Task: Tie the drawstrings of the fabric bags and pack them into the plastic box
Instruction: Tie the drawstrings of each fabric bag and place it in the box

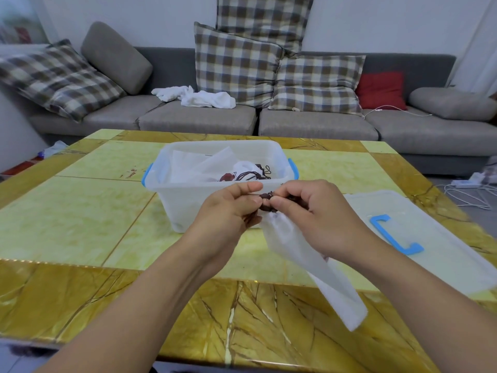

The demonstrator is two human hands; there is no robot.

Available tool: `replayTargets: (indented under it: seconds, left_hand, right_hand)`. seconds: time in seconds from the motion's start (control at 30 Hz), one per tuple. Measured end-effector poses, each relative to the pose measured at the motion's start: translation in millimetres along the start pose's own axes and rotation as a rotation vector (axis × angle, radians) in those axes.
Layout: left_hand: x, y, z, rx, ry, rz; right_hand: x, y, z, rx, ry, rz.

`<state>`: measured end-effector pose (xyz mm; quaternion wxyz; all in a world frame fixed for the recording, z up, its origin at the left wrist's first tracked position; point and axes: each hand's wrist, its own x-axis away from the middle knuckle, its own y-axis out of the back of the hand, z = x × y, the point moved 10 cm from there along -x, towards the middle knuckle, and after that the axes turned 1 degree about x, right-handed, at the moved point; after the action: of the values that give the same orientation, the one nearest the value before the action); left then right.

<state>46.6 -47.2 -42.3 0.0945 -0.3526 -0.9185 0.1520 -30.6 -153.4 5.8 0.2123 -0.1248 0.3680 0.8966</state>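
Head view: both hands work together just in front of the plastic box (188, 200), which stands on the counter (80, 211). The left hand (228, 211) and right hand (317, 211) each pinch the dark drawstring (267, 201) at the gathered mouth of a white fabric bag (301, 259) that hangs down toward the counter. At least one bag (242, 170) with a dark cord already lies in the box. This knot looks unfinished; the bag is not yet packed. The lid (430, 238) lies to the right.
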Motion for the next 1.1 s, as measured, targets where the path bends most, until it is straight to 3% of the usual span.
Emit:
replayTargets:
  seconds: [0.13, 0.4, 0.57, 0.9, 1.0, 1.1]
  left_hand:
    - [-2, -5, 6, 0.044, 0.070, 0.037]
    - [0, -7, -2, -0.424, -0.092, 0.112]
    - [3, -6, -13, -0.592, -0.204, 0.112]
    - [2, 15, -12, -0.503, -0.196, -0.074]
    - [1, 13, -3, -0.439, -0.074, 0.006]
    - [6, 3, 10, -0.148, 0.110, 0.096]
  right_hand:
    - [0, -7, -9, -0.089, -0.055, 0.068]
    - [1, -13, 12, 0.327, 0.151, 0.061]
    - [4, -17, 14, 0.393, 0.186, 0.030]
    - [5, -13, 33, 0.536, 0.307, -0.062]
    - [4, -10, 40, 0.527, 0.389, -0.078]
    - [-2, -4, 30, 0.362, 0.317, -0.032]
